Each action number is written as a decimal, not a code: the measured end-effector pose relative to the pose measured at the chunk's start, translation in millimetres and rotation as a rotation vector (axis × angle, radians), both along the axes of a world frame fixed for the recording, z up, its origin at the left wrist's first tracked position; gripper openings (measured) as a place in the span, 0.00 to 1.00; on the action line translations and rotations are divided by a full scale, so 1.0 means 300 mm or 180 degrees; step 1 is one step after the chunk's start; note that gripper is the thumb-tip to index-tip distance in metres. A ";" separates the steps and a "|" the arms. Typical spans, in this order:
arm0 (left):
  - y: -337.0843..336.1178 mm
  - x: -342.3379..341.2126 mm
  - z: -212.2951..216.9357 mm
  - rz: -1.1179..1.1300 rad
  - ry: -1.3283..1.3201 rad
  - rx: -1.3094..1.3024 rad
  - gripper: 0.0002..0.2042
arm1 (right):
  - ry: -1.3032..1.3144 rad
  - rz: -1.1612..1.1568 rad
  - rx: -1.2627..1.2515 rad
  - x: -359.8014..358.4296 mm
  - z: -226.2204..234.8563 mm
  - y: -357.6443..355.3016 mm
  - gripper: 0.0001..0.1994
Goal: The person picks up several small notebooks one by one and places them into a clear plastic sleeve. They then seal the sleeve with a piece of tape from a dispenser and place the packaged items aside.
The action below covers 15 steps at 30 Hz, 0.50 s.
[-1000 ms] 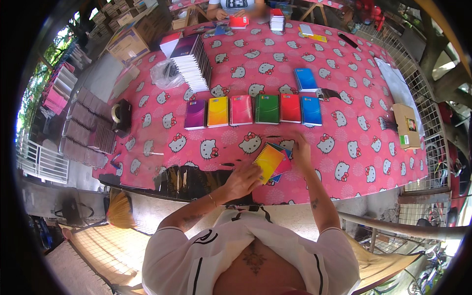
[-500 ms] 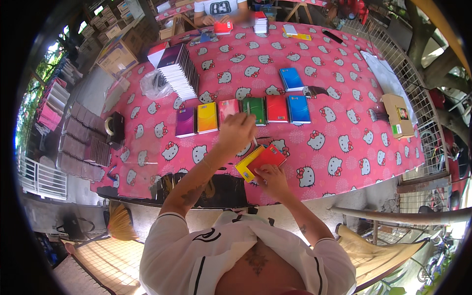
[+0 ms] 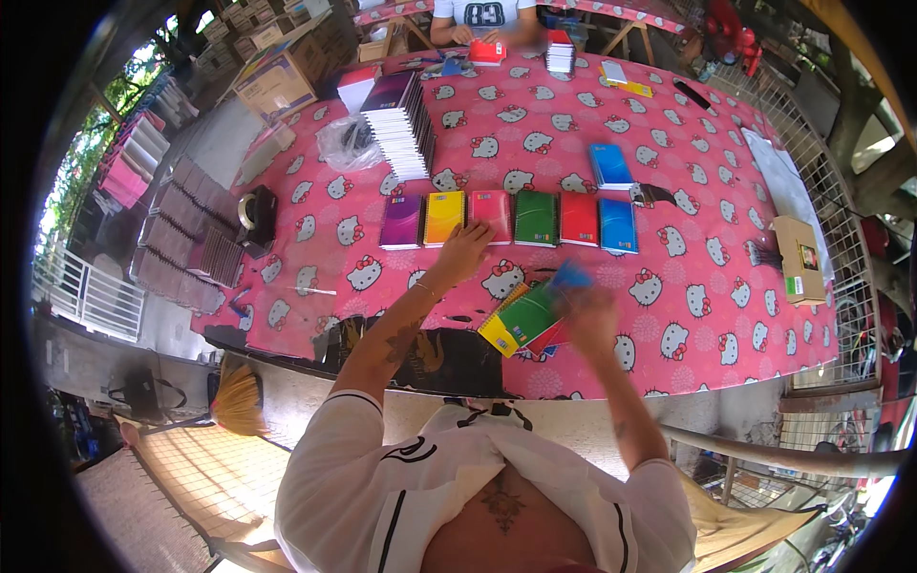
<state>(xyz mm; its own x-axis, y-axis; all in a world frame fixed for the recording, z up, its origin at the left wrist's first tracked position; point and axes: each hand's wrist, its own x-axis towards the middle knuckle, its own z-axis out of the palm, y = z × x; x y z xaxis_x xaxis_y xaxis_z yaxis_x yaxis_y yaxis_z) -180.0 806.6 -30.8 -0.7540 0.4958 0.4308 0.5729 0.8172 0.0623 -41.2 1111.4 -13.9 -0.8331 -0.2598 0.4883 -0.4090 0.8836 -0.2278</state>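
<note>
1. While the left hand (image 3: 463, 253) stretches forward over the table (image 3: 702, 298), its fingers lie on the lower part of the pink notebook (image 3: 488, 208); I cannot tell whether they grip it or only rest there.
2. The right hand (image 3: 592, 313), blurred, has its fingers drawn in on a loose blue notebook (image 3: 570, 274), blurred too, above the right end of a fanned pile.
3. In that pile, near the table's front edge, a green notebook (image 3: 528, 312) lies on top, a yellow notebook (image 3: 496, 336) shows at its lower left, and a red edge (image 3: 548, 339) peeks out at its lower right.
4. The pink notebook is third from the left in a row of six: purple (image 3: 401, 222), yellow (image 3: 445, 219), pink, green (image 3: 536, 219), red (image 3: 579, 220), blue (image 3: 619, 226).
5. Just behind the row's right end lies another blue notebook (image 3: 610, 166).
6. Behind its left end stands a tall stack (image 3: 402, 134) with a purple cover uppermost, beside a clear bag (image 3: 345, 145).
7. Across the table, a person (image 3: 484, 19) has both hands near a red notebook (image 3: 487, 53).
</note>
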 end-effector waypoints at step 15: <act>-0.184 -0.003 -0.005 0.0450 -0.0320 0.0652 0.25 | -0.0337 0.0006 -0.0712 0.225 0.016 -0.256 0.17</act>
<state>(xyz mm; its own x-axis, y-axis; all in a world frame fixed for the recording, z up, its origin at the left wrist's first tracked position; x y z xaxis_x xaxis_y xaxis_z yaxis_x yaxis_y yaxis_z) -180.9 751.5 -32.4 -0.8537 0.2926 0.4308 0.4364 0.8532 0.2855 26.3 1034.6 -9.2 -0.8823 -0.1566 0.4438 -0.3741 0.8056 -0.4594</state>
